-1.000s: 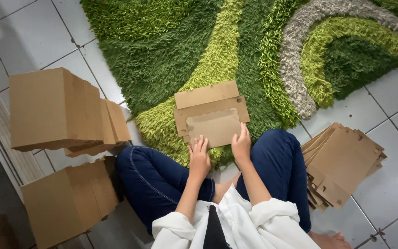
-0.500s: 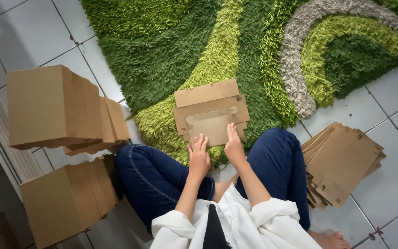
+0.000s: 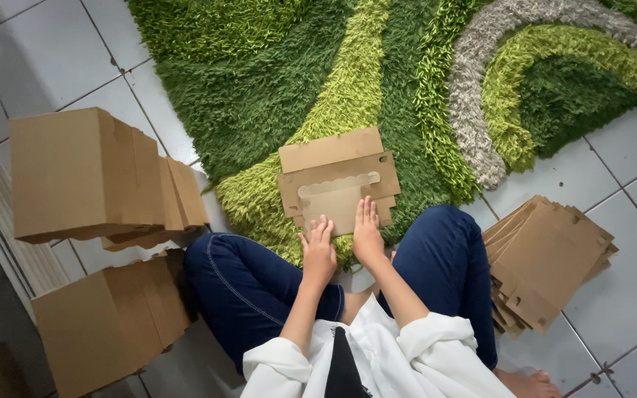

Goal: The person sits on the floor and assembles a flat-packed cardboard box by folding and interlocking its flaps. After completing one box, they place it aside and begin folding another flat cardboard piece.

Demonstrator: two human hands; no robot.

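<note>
Two bare hands press flat on a flat brown cardboard box blank with a scalloped cut-out window (image 3: 337,184), which lies on the shaggy green rug with lime and grey swirls (image 3: 259,81) just ahead of the person's crossed legs in dark blue jeans (image 3: 259,287). Left hand (image 3: 319,250) has its fingers spread and extended, tips resting on the blank's near edge, nothing gripped. Right hand (image 3: 367,232) sits just beside it, palm down, fingers straight and together on the lower panel below the scalloped window, also grasping nothing. Beyond the fingertips the blank's upper flaps stretch away across the rug. Out to the right of the right hand, well apart, a fanned stack of flat brown cardboard blanks (image 3: 547,262) rests on the white tiled floor (image 3: 628,147). Off to the left of the left hand stand piles of folded brown cardboard boxes (image 3: 90,173), with another pile of brown boxes (image 3: 105,320) nearer the person. White sleeves (image 3: 436,346) cover the forearms' upper part.
</note>
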